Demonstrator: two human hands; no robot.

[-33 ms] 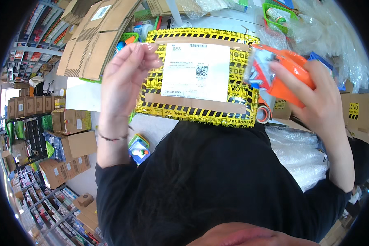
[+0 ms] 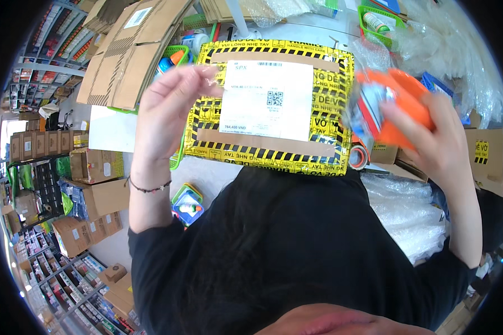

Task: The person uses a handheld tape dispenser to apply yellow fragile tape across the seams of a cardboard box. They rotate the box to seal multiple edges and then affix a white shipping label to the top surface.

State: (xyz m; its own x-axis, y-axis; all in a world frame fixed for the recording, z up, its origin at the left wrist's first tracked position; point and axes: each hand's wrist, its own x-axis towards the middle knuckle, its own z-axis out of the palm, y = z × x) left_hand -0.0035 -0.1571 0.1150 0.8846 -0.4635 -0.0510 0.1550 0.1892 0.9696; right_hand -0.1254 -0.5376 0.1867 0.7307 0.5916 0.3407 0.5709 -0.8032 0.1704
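A box-shaped parcel (image 2: 207, 120) wrapped in yellow and black warning tape lies in front of me. Two brown strips cross it, and a white shipping label (image 2: 268, 123) sits in its middle. At its left edge, my left hand (image 2: 170, 103) pinches what looks like a bit of clear tape (image 2: 211, 75) between thumb and fingers. My right hand (image 2: 430, 125) grips an orange tape dispenser (image 2: 403, 92), slightly blurred, just off the parcel's right edge. The dispenser's front end shows red, blue and clear parts.
Flattened cardboard boxes (image 2: 123, 50) stand at the far left beside a green basket (image 2: 176, 56). Another green basket (image 2: 383, 25) holds a bottle. Bubble wrap (image 2: 405, 212) lies at right, with a tape roll (image 2: 359, 156) by the parcel. Shelves (image 2: 72, 290) and cartons (image 2: 86, 231) fill the left.
The tape dispenser in my right hand has moved slightly right and down, away from the parcel's edge. My left hand has shifted a little downward, its fingers still pinched.
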